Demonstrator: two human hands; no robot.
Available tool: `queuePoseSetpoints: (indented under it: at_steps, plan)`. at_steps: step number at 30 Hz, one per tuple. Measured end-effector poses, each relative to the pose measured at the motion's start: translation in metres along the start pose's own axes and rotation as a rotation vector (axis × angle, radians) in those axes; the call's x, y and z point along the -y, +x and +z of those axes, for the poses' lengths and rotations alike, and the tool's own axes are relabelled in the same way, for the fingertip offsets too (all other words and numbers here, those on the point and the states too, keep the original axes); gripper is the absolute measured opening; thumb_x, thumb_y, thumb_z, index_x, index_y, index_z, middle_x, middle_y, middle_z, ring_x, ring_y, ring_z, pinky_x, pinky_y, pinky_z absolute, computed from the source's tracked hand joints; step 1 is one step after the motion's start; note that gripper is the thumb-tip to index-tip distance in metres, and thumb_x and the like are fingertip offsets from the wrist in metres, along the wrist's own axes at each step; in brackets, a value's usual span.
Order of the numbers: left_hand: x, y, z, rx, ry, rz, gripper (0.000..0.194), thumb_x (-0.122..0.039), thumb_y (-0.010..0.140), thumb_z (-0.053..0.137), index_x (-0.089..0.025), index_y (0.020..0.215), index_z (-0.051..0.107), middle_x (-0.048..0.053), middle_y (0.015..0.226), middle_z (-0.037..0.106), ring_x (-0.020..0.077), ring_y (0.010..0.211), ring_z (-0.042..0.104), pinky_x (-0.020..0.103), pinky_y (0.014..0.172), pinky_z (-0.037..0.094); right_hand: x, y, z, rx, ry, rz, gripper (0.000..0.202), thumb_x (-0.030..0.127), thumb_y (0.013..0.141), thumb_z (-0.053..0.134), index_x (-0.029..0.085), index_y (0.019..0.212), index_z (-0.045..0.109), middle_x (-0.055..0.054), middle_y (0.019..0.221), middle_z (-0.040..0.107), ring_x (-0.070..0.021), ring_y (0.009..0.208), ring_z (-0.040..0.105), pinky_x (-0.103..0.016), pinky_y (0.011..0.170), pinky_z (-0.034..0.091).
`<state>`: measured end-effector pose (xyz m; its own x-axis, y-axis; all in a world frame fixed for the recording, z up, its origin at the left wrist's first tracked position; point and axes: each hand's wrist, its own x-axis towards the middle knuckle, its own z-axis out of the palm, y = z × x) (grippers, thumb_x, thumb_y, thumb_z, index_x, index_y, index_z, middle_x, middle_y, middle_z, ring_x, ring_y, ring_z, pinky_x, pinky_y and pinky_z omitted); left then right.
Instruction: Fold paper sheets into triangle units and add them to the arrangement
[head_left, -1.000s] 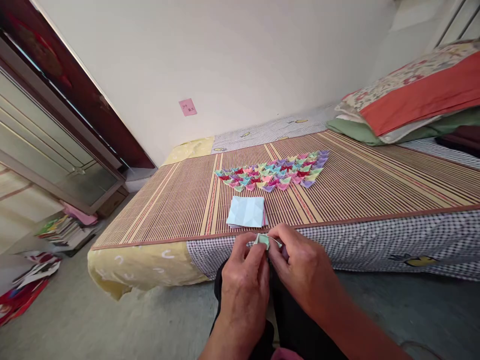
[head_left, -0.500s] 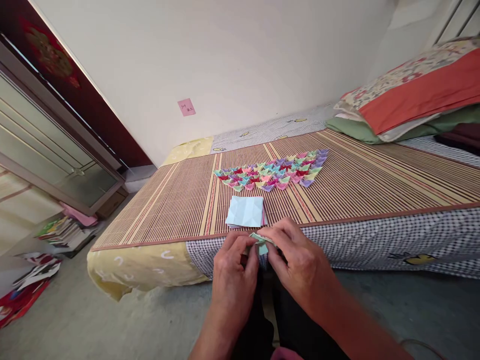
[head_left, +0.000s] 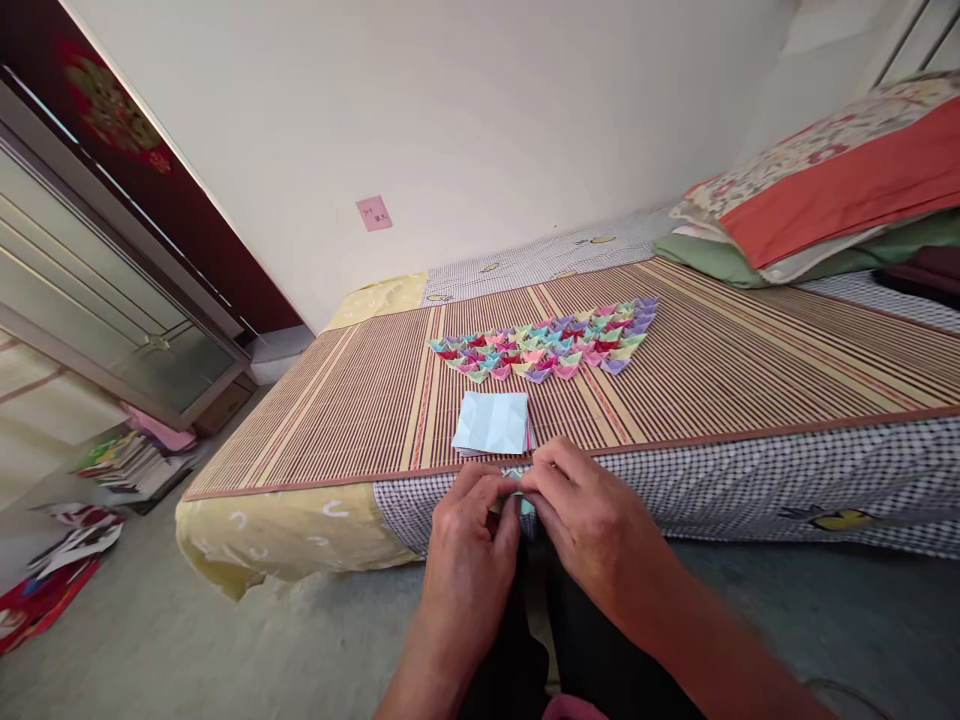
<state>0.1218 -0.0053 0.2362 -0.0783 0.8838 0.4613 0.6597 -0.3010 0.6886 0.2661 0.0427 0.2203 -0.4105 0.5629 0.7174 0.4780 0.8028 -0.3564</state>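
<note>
My left hand (head_left: 469, 555) and my right hand (head_left: 589, 525) meet at the near edge of the bed, both pinching a small folded piece of pale green paper (head_left: 519, 488) that is mostly hidden by the fingers. Just beyond the fingers a stack of pale blue square paper sheets (head_left: 493, 423) lies on the striped bamboo mat (head_left: 360, 400). Farther back on the mat, many small folded paper shapes in several colours (head_left: 547, 345) lie in neat rows.
The bed's checked sheet (head_left: 750, 480) hangs over the near edge. Folded quilts and a pillow (head_left: 825, 190) are piled at the right. A pink note (head_left: 374, 213) sticks to the wall. Books and papers (head_left: 127, 460) lie on the floor at left, beside a glass-door cabinet (head_left: 97, 290).
Both hands have drawn closer together over the green paper, covering more of it. They shifted slightly left and toward the mat's edge.
</note>
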Motion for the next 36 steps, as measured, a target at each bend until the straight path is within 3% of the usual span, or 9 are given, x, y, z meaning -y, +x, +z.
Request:
queuePoseSetpoints:
  at_steps: [6, 10, 14, 17, 20, 21, 25, 30, 36]
  plan:
    - [0.001, 0.001, -0.002, 0.048, -0.007, -0.021, 0.027, 0.000, 0.091, 0.058, -0.020, 0.094, 0.077, 0.004, 0.093, 0.070, 0.0166, 0.083, 0.068, 0.026, 0.070, 0.052, -0.004, -0.001, 0.004, 0.015, 0.020, 0.012, 0.021, 0.001, 0.097, 0.052, 0.015, 0.085, 0.062, -0.007, 0.085, 0.057, -0.0204, 0.077, 0.059, -0.032, 0.070, 0.050]
    - [-0.002, 0.003, -0.001, 0.080, 0.011, -0.038, 0.027, -0.001, 0.091, 0.058, -0.021, 0.093, 0.076, 0.003, 0.090, 0.069, 0.0181, 0.086, 0.068, 0.030, 0.077, 0.053, -0.004, 0.000, 0.004, 0.013, 0.003, -0.007, 0.024, 0.000, 0.096, 0.052, 0.016, 0.080, 0.059, -0.006, 0.083, 0.055, -0.0210, 0.077, 0.056, -0.033, 0.070, 0.049]
    - [-0.002, 0.004, -0.006, 0.081, -0.048, -0.111, 0.031, -0.006, 0.090, 0.061, -0.024, 0.113, 0.073, 0.002, 0.096, 0.071, 0.0152, 0.075, 0.063, 0.030, 0.075, 0.053, -0.003, 0.003, -0.002, 0.041, -0.003, 0.012, 0.023, -0.001, 0.094, 0.052, 0.018, 0.081, 0.057, -0.008, 0.086, 0.058, -0.0234, 0.082, 0.054, -0.037, 0.073, 0.047]
    - [0.005, 0.000, -0.011, 0.057, -0.258, -0.251, 0.046, -0.019, 0.091, 0.068, -0.027, 0.136, 0.065, 0.004, 0.106, 0.073, 0.0153, 0.078, 0.064, 0.027, 0.069, 0.053, -0.001, 0.005, -0.007, 0.037, 0.033, 0.056, 0.023, 0.000, 0.093, 0.053, 0.019, 0.081, 0.054, -0.007, 0.088, 0.059, -0.0244, 0.086, 0.053, -0.040, 0.077, 0.046]
    - [0.014, -0.006, -0.008, 0.071, -0.681, -0.444, 0.039, -0.043, 0.099, 0.063, -0.020, 0.130, 0.070, 0.013, 0.120, 0.074, 0.0259, 0.112, 0.067, 0.032, 0.082, 0.057, 0.001, 0.005, -0.006, 0.018, 0.088, 0.088, 0.023, 0.001, 0.093, 0.054, 0.021, 0.081, 0.052, -0.006, 0.089, 0.060, -0.0243, 0.088, 0.053, -0.041, 0.080, 0.045]
    - [0.016, -0.008, -0.004, 0.091, -0.843, -0.517, 0.045, -0.050, 0.101, 0.058, -0.018, 0.129, 0.072, 0.015, 0.122, 0.074, 0.0282, 0.114, 0.068, 0.036, 0.084, 0.058, 0.002, 0.005, -0.004, 0.016, 0.102, 0.095, 0.024, 0.000, 0.092, 0.055, 0.021, 0.080, 0.051, -0.006, 0.090, 0.060, -0.0243, 0.089, 0.053, -0.041, 0.081, 0.045]
    - [0.016, -0.012, 0.013, 0.190, -1.273, -0.669, 0.048, -0.054, 0.102, 0.055, -0.016, 0.123, 0.075, 0.017, 0.130, 0.072, 0.0292, 0.111, 0.072, 0.042, 0.092, 0.058, 0.002, 0.003, 0.004, 0.008, 0.113, 0.102, 0.026, -0.001, 0.089, 0.055, 0.022, 0.079, 0.049, -0.008, 0.093, 0.061, -0.0257, 0.092, 0.054, -0.042, 0.082, 0.045]
    - [0.014, -0.011, 0.029, 0.115, -1.439, -0.733, 0.040, -0.050, 0.100, 0.061, -0.016, 0.114, 0.077, 0.014, 0.127, 0.074, 0.0270, 0.107, 0.074, 0.042, 0.095, 0.059, 0.001, 0.001, 0.008, 0.026, 0.102, 0.104, 0.026, 0.001, 0.093, 0.052, 0.022, 0.078, 0.048, -0.008, 0.093, 0.062, -0.0257, 0.093, 0.055, -0.042, 0.082, 0.045]
    - [0.016, -0.016, 0.039, 0.060, -1.378, -0.773, 0.044, -0.053, 0.097, 0.064, -0.014, 0.112, 0.078, 0.017, 0.122, 0.076, 0.0307, 0.111, 0.072, 0.043, 0.093, 0.060, -0.003, -0.004, 0.010, 0.029, 0.100, 0.136, 0.025, 0.001, 0.093, 0.052, 0.022, 0.078, 0.049, -0.008, 0.093, 0.062, -0.0247, 0.090, 0.053, -0.041, 0.080, 0.045]
